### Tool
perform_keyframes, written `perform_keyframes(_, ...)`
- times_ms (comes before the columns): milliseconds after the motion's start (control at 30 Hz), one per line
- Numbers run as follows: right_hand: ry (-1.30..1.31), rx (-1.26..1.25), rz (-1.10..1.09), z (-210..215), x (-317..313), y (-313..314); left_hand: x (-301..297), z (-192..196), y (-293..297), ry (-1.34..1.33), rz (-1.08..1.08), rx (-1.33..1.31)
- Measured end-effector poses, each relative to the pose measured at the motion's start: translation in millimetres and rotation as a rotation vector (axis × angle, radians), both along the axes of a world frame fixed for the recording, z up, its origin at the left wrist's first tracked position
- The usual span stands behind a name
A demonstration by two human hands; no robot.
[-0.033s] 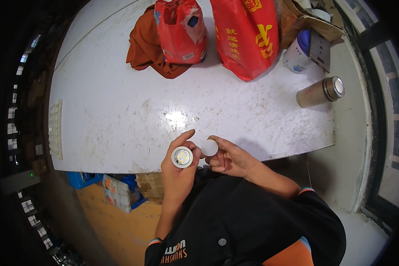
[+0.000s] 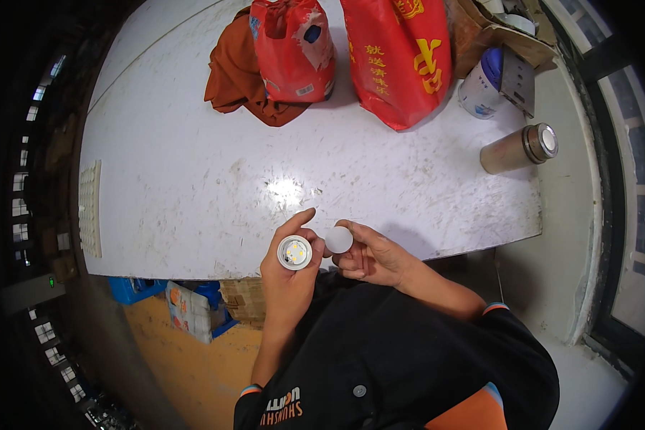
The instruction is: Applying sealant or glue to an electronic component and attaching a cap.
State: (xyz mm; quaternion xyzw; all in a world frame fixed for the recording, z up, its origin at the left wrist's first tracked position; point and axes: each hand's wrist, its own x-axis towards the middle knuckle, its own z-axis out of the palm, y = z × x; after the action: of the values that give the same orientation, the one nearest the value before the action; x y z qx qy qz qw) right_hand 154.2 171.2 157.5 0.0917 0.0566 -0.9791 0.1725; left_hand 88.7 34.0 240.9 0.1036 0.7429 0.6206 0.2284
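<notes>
My left hand [image 2: 285, 281] grips a small round lamp base [image 2: 294, 252], its open face turned up so the yellow light chips inside show. My right hand [image 2: 374, 259] pinches a white round dome cover [image 2: 338, 239] just to the right of the base, nearly touching it. Both hands hover over the near edge of a scuffed white table [image 2: 193, 179]. My dark sleeves with orange cuffs fill the lower part of the head view.
At the table's far side stand two red bags [image 2: 294, 50] [image 2: 401, 57] and a brown cloth [image 2: 229, 79]. A metal flask [image 2: 517, 149] lies on its side at right, by a white bottle [image 2: 480, 86] and cardboard. Blue crates [image 2: 193, 304] sit below the table.
</notes>
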Motion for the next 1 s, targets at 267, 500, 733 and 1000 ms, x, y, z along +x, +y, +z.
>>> perform_keyframes(267,-0.079,0.135,0.052,6.7,-2.1,0.9,0.8,-6.7,-0.1,0.081,-0.019,-0.05)
perform_keyframes(500,0.08,0.787,0.025,16.7,-9.1,0.5,4.3,-3.9,0.4,0.227,-0.036,-0.154)
perform_keyframes(733,0.327,1.112,0.246,2.5,4.7,-11.1,-0.5,5.5,-1.5,0.254,0.097,-0.185)
perform_keyframes(1000,0.076,0.864,-0.021,12.8,-11.3,-4.2,-2.1,-2.5,-13.6,0.238,0.145,-0.162)
